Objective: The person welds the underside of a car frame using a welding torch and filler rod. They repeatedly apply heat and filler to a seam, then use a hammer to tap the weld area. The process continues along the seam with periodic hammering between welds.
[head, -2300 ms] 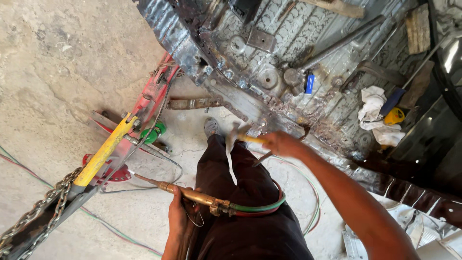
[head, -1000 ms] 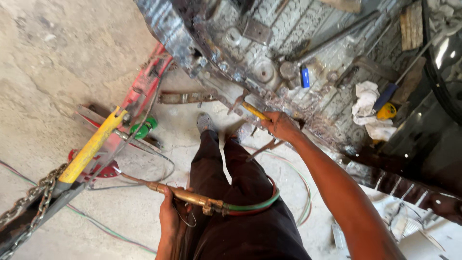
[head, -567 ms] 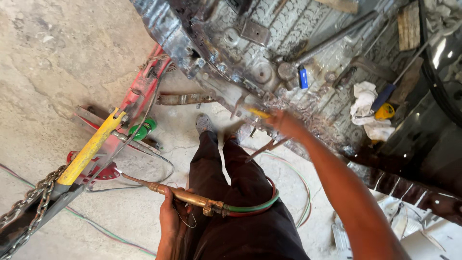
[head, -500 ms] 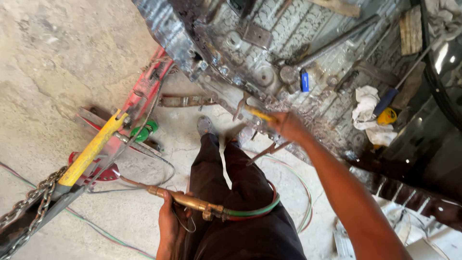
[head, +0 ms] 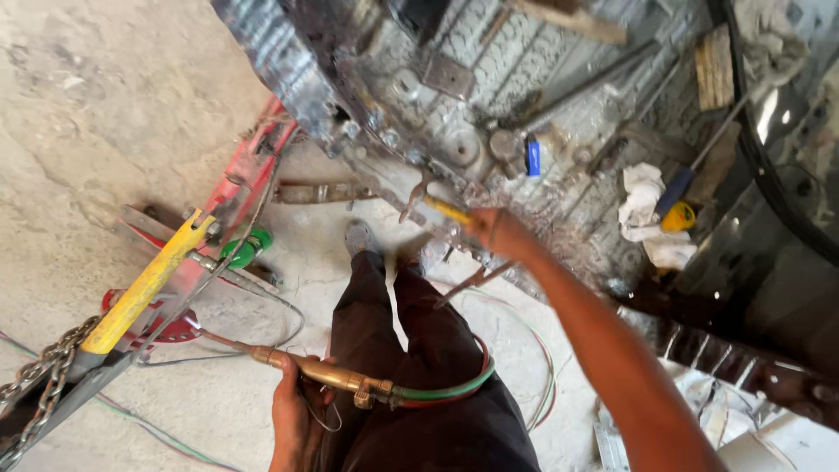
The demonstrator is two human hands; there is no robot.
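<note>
Gripping pliers (head: 433,199) just beyond right hand (head: 498,234).

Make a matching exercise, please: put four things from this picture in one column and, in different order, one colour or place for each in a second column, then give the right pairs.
Things
1. brass torch
2. yellow-handled pliers
3. white rag
4. chain

Places
A. lower left corner, beside the yellow bar
B. in the left hand, over the lap
C. on the metal body panel, next to a blue-handled tool
D. in the right hand, at the panel's edge

Pairs: 1-B, 2-D, 3-C, 4-A
</note>
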